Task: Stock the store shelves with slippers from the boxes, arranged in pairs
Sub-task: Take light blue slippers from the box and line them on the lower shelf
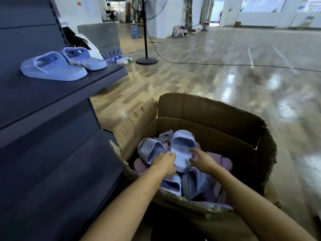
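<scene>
**A:** Head cam, where are the slippers at?

**B:** Mostly heaped in the cardboard box [208,110], toward its left wall. The left grip [165,162] holds a quilted lilac slipper [149,150] by the heel, and the right grip [202,160] pinches the pale slipper [182,152] just beside it. One blue pair [57,66] sits near the right end of the shelf [60,91].

box [208,108]: torn corrugated cardboard | floor [225,58]: glossy wood | shelf [52,94]: matt dark

Glossy wood-plank floor [217,75]; white pillar [163,26]; pedestal fan [146,60]; black cable [225,64] trailing.
</scene>
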Tool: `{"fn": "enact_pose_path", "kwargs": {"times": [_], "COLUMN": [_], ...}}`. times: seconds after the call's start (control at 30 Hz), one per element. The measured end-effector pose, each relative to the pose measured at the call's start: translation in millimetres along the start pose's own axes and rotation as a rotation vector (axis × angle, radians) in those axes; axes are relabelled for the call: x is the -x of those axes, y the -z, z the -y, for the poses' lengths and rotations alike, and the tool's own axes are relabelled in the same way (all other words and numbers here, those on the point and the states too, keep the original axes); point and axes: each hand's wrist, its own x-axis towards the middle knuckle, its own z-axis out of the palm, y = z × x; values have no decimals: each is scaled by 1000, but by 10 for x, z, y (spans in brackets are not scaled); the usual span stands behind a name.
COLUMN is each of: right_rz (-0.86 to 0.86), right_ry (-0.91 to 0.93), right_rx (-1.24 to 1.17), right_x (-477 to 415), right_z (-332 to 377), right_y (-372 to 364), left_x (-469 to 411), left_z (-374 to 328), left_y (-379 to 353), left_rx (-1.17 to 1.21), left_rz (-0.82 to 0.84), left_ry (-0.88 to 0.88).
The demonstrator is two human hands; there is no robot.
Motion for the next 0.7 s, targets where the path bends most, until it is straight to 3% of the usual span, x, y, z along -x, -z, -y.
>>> {"fn": "enact_pose_path", "kwargs": {"times": [0.1,0.2,0.3,0.37,0.5,0.6,0.7], "right_rz": [117,290,338,282,86,110,176], "right_ry": [-74,-133,-108,-15,120,183,131], "right_rx": [17,-164,-125,-227,-744,-675,-505], "right_x": [-90,-83,-107,-113,-60,-8,14], "right_z": [-32,-36,-107,-123,-50,32,48], "right_y": [-91,-159,-144,-136,-18,12,-46], "left_x": [-31,-43,-42,-60,-113,-153,-137], "left_z": [52,36,15,20,25,80,150], "left_y": [-96,-104,-48,-15,87,119,112], "left_rx": [4,8,102,280,851,1109,1122], "left_rz": [119,189,154,61,-97,-183,-77], "left_ry": [20,57,88,89,171,333,510]}}
